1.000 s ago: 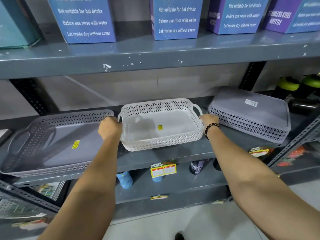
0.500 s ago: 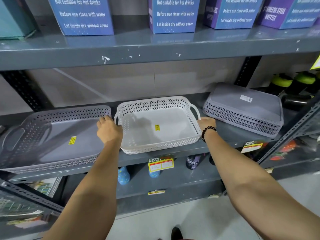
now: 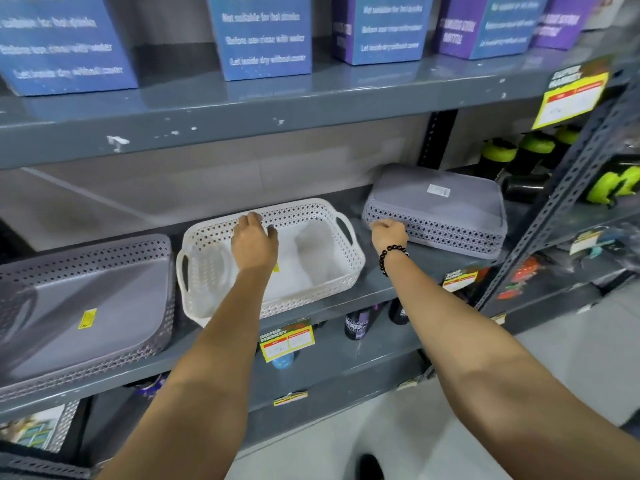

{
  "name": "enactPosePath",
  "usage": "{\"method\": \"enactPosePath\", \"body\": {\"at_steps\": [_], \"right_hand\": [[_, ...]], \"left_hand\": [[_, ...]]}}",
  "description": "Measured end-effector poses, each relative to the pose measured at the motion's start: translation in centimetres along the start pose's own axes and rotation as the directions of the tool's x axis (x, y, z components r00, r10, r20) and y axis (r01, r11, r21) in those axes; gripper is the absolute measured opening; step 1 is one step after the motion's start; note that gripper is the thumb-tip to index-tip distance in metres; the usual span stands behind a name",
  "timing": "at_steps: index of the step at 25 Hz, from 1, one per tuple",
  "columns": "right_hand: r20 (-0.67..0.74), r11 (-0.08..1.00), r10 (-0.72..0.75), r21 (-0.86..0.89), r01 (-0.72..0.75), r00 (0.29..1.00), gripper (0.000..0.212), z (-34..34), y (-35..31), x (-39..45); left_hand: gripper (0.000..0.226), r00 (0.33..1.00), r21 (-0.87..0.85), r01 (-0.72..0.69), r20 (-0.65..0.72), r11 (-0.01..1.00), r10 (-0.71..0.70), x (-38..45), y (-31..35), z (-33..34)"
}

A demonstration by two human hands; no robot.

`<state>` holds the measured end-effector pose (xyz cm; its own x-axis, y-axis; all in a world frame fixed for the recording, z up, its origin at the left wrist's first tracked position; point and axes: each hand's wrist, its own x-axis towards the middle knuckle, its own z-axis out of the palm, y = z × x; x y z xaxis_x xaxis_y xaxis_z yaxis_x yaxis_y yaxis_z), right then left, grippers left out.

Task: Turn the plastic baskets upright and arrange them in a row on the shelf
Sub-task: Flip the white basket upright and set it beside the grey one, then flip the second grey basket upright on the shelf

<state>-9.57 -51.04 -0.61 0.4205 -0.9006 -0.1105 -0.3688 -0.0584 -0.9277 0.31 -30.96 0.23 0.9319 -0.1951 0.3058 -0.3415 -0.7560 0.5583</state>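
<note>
Three perforated plastic baskets stand on the grey middle shelf (image 3: 398,275). A grey basket (image 3: 86,299) sits upright at the left. An upright white basket (image 3: 329,265) is in the middle. At the right, a second grey basket (image 3: 446,209) lies upside down, its flat bottom up with a white label. My left hand (image 3: 254,242) hovers over the white basket's back rim, fingers apart, holding nothing. My right hand (image 3: 388,233), with a black bead bracelet on the wrist, is curled on the near left corner of the overturned grey basket.
Blue and purple boxes (image 3: 263,36) line the shelf above. Black bottles with green lids (image 3: 530,150) stand right of the overturned basket, behind a perforated metal upright (image 3: 561,199). Price tags (image 3: 285,339) hang on the shelf edge, with bottles on the shelf below.
Both hands let go of the white basket's handles. My left hand moved right, over the basket. My right hand moved right to the overturned grey basket's corner. The view shifted right.
</note>
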Motion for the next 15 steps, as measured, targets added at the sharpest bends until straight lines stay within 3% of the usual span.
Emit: {"method": "enactPosePath", "body": {"at_steps": [8, 13, 15], "right_hand": [[-0.07, 0.991, -0.071, -0.115, 0.062, 0.995, 0.021, -9.1, 1.7, 9.2], [-0.139, 0.916, -0.204, -0.377, 0.139, 0.969, 0.026, -14.8, 2.2, 16.9], [-0.13, 0.891, -0.198, -0.437, 0.123, 0.972, 0.036, -16.0, 2.4, 19.5]], "left_hand": [[0.035, 0.975, -0.086, -0.173, 0.126, 0.981, 0.183, 1.8, 14.3, 10.0], [0.044, 0.973, -0.089, -0.121, 0.186, 0.989, 0.136, 4.7, 20.5, 16.4], [0.049, 0.966, -0.104, -0.012, 0.255, 0.995, 0.038, 5.9, 22.0, 18.0]]}}
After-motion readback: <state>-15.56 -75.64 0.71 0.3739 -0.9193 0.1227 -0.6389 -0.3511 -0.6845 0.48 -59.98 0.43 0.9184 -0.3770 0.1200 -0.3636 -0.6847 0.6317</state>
